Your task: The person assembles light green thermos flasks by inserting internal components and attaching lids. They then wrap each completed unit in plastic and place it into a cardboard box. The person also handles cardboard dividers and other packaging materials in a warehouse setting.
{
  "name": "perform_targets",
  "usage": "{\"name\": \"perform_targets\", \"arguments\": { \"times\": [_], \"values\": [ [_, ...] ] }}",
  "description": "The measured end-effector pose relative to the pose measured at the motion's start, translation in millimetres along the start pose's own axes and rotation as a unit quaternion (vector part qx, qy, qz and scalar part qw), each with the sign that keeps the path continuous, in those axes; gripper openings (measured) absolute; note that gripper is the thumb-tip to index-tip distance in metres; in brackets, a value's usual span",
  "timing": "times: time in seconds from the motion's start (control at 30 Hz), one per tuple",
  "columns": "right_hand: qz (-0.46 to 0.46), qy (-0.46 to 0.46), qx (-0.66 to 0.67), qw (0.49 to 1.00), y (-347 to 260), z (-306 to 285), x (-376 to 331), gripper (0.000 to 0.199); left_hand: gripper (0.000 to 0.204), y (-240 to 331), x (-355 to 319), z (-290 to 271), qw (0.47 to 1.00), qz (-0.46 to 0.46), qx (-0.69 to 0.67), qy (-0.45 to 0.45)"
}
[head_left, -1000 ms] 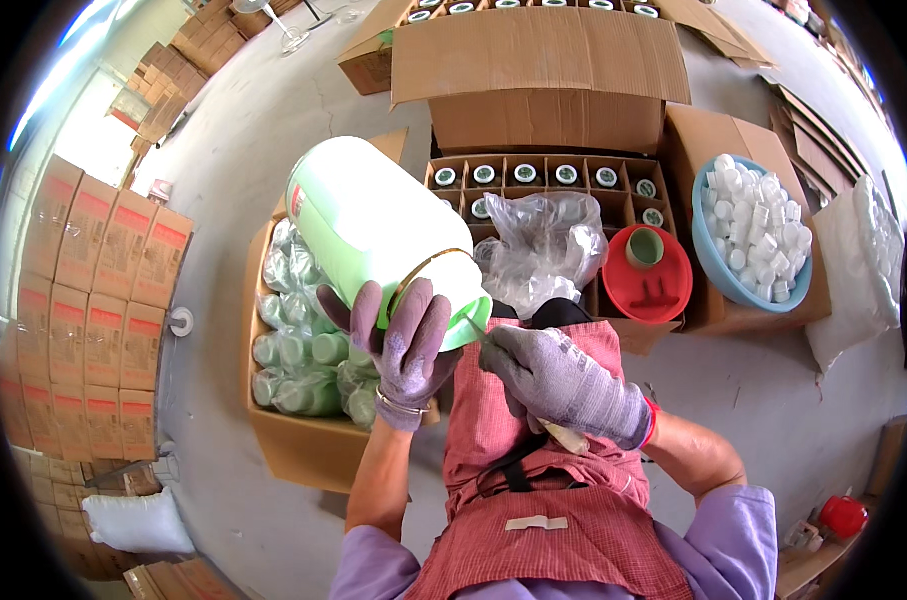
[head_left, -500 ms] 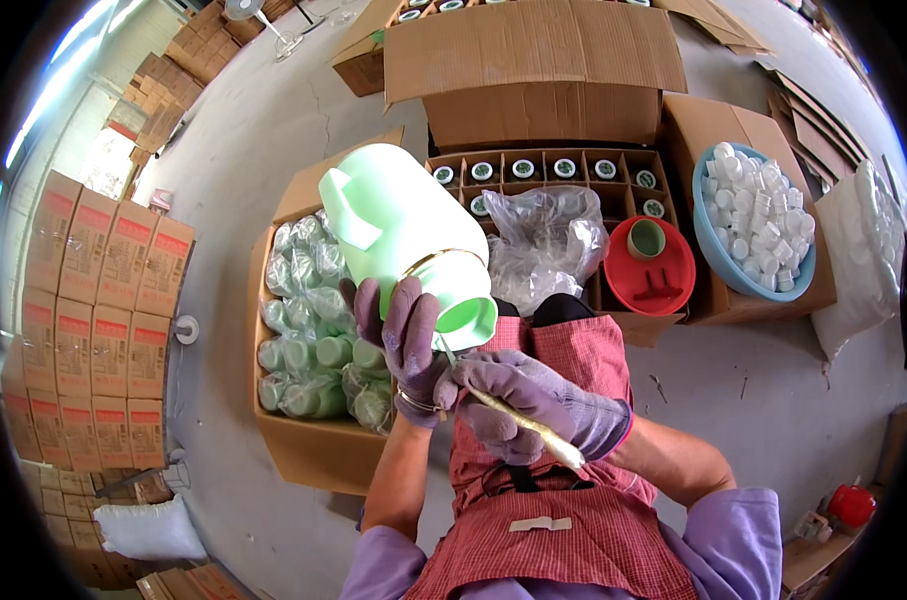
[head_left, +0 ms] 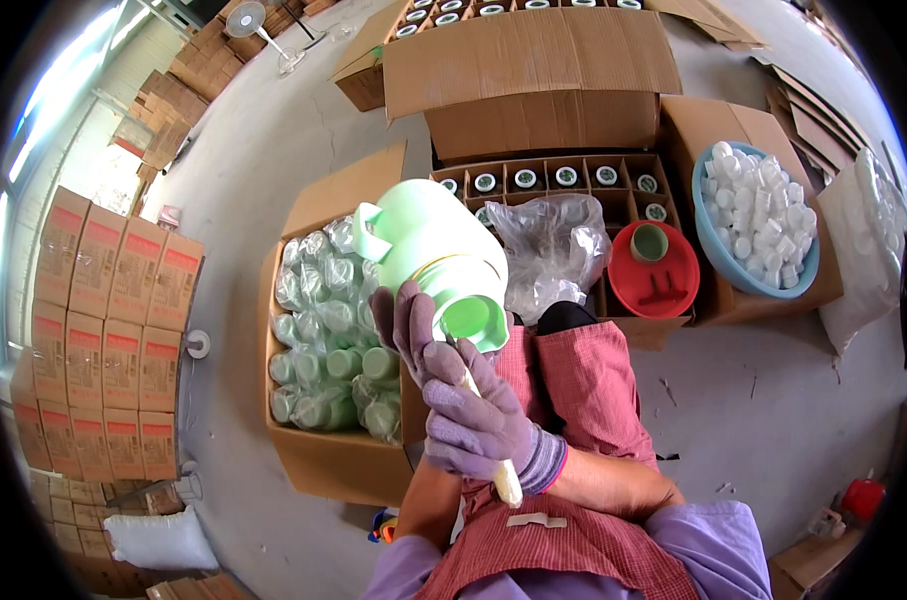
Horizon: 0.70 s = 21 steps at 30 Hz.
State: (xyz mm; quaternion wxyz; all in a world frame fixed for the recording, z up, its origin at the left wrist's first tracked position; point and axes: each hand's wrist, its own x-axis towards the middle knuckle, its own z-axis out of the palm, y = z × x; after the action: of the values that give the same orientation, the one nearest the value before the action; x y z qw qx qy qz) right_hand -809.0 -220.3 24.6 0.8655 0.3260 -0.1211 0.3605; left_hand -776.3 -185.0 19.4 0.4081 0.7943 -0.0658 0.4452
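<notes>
A pale green plastic jug (head_left: 429, 225) with a side handle and a spouted rim lies tilted, its open mouth toward me. My left hand (head_left: 404, 325), in a purple-grey glove, is closed on it at the neck, partly hidden behind the other hand. Wrapped in the fingers of my gloved right hand (head_left: 482, 425) is a slim tool, probably a knife, with a whitish handle (head_left: 508, 483). Its thin dark end reaches into the jug's mouth, and the tip is hard to make out. A thin yellowish line rings the jug's neck.
Left stands a carton (head_left: 324, 465) of plastic-wrapped green jugs. Ahead, a divided carton (head_left: 614, 165) holds white-capped items, crumpled plastic (head_left: 554, 245) and a red basin (head_left: 629, 285) with a green cup (head_left: 649, 241). A blue basin (head_left: 712, 245) of white caps sits right.
The jug has come lower and nearer, its mouth turned more toward me. My right hand has moved left and swung the tool steeper, its end now inside the mouth.
</notes>
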Motion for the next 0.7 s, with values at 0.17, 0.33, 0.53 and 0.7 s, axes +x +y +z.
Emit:
{"name": "perform_targets", "arguments": {
  "times": [0.17, 0.33, 0.53, 0.7],
  "values": [
    [-0.011, 0.22, -0.287, 0.932, -17.6, 25.7, -4.1, 0.028, 0.066, -48.1, -6.5, -2.9, 0.994, 0.075, 0.079, -0.026],
    [-0.003, 0.289, -0.498, 0.817, -20.9, 53.1, -5.7, 0.026, 0.047, -50.9, -2.5, 10.6, 0.99, 0.12, 0.076, -0.009],
    [0.052, 0.364, -0.659, 0.657, -60.1, 75.5, -52.1, 0.029, 0.072, -76.6, 18.1, -22.6, 0.988, -0.116, -0.089, -0.054],
    [-0.177, 0.563, -0.657, 0.469, -253.0, 14.5, -151.8, 0.025, 0.054, -101.3, 23.4, -41.4, 0.855, -0.306, -0.419, 0.008]
  ]
}}
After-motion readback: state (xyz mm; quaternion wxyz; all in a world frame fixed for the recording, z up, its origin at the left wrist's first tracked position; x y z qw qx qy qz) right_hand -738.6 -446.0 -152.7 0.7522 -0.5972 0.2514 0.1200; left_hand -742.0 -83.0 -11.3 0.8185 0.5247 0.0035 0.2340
